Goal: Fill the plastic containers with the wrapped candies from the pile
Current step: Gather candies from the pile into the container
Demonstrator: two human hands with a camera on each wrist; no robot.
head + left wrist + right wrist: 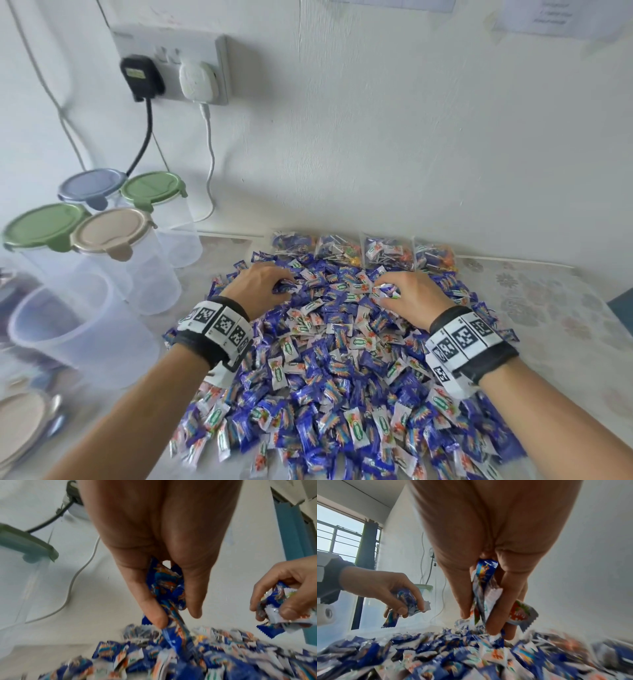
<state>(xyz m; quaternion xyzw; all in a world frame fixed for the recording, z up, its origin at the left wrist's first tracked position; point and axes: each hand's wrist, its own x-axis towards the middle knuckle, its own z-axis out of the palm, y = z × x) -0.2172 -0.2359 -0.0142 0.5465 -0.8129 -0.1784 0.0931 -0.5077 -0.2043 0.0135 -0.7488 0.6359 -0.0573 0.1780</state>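
Observation:
A big pile of blue and white wrapped candies (pixel 342 359) covers the middle of the table. My left hand (pixel 274 279) hovers over the pile's far left part, fingers curled round a small bunch of candies (pixel 169 588). My right hand (pixel 394 291) is over the far right part and grips its own bunch of candies (pixel 483 596). Both hands appear just above the pile in the wrist views. An open clear plastic container (pixel 68 329) stands left of the pile. Behind it stand several lidded clear containers (pixel 144 270) with green, beige and blue lids.
Sealed bags of sweets (pixel 363 251) line the wall behind the pile. A wall socket (pixel 171 65) with a black plug and a white plug hangs cables down beside the containers. Loose lids (pixel 20 425) lie at the near left. The patterned tablecloth (pixel 548 301) shows at the right.

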